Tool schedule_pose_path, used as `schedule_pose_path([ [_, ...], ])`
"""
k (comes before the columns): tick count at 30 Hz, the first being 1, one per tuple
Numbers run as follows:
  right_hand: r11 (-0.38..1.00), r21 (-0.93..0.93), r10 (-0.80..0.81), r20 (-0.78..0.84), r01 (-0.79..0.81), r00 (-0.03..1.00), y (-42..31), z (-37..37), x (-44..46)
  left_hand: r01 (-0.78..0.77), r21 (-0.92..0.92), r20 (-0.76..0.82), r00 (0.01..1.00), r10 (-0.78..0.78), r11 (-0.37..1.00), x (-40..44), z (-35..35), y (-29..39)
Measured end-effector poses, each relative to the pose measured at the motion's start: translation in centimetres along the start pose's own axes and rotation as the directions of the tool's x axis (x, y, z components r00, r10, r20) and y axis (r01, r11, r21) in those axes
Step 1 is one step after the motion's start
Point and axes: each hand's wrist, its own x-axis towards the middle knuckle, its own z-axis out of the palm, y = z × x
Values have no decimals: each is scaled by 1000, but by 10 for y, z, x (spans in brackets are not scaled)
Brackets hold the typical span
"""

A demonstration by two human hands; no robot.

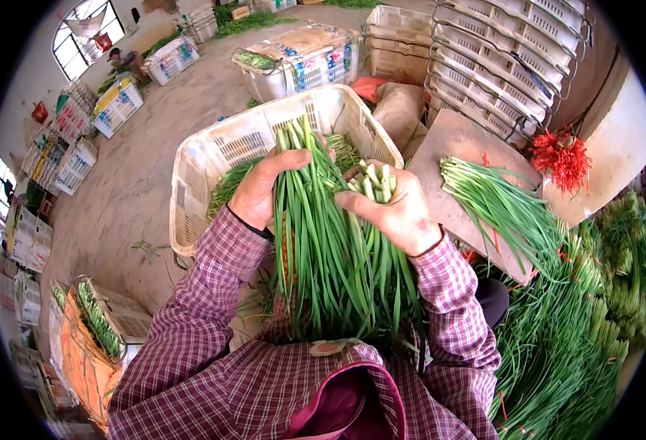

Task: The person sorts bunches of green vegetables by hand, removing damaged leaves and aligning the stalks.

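Note:
Long green stalks with pale cut ends (323, 220) hang down in front of my body. My left hand (260, 183) is closed round one part of them near the top, thumb across the front. My right hand (396, 213) grips a second part, its thick pale ends (373, 182) poking up between thumb and fingers. The two hands are close together, over the near side of a white plastic crate (191, 158) that has more green stalks (229, 187) inside. To the right, a loose bunch of stalks (484, 194) lies on a board (440, 139).
Red ties (561, 161) hang at the board's far right corner. Big heaps of green bundles (557, 337) lie at the lower right. Stacked crates (499, 66) stand behind the board. More filled crates (301, 59) stand along the floor, and a person (121, 60) is at the far left.

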Motion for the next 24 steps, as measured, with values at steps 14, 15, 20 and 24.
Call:
schedule_pose_path([
  [14,954,198,188,182,-223,965,10,-27,-6,-5,389,40,999,-11,921,-8,19,-18],
  [15,938,223,216,219,-264,952,9,-30,-7,28,428,32,998,-46,903,-10,25,-14],
  [20,907,300,217,265,-294,940,23,-38,-13,53,460,20,997,-70,886,-12,26,-18],
  [24,887,357,212,253,-294,944,25,-48,-18,86,450,31,993,-111,889,-16,13,-24],
])
